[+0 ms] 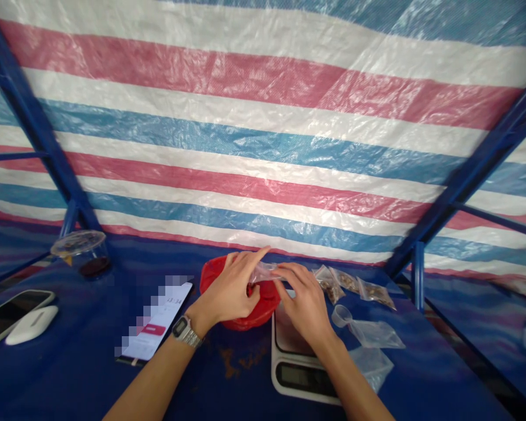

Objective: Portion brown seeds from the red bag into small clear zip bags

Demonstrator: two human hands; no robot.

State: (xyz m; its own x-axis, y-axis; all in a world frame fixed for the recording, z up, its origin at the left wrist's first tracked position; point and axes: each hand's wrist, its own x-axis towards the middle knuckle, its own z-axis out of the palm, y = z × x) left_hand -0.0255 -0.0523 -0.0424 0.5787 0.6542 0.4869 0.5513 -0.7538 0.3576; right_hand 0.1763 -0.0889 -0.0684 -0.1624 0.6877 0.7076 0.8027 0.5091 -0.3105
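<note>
A small clear plastic bag (263, 271) is stretched between my two hands above a red plastic-lined bowl (263, 310). My left hand (234, 289), with a metal watch on its wrist, curls round the bag's left side, thumb bent below and one finger pointing out. Fingertips of my right hand (304, 301) pinch the bag's right edge. Under the right forearm sits a kitchen scale (287, 374) with a dark display. Behind that hand lie several filled small bags (331, 285). What is inside the held bag is hard to make out.
Unfilled clear bags (377, 334) and a small clear cup (341, 316) lie right of the scale. Leftward are a lit phone (158, 327), a dark phone (15, 316), a white earbud case (33, 324) and a clear tub (85, 254). Brown crumbs (232, 362) mark the blue table.
</note>
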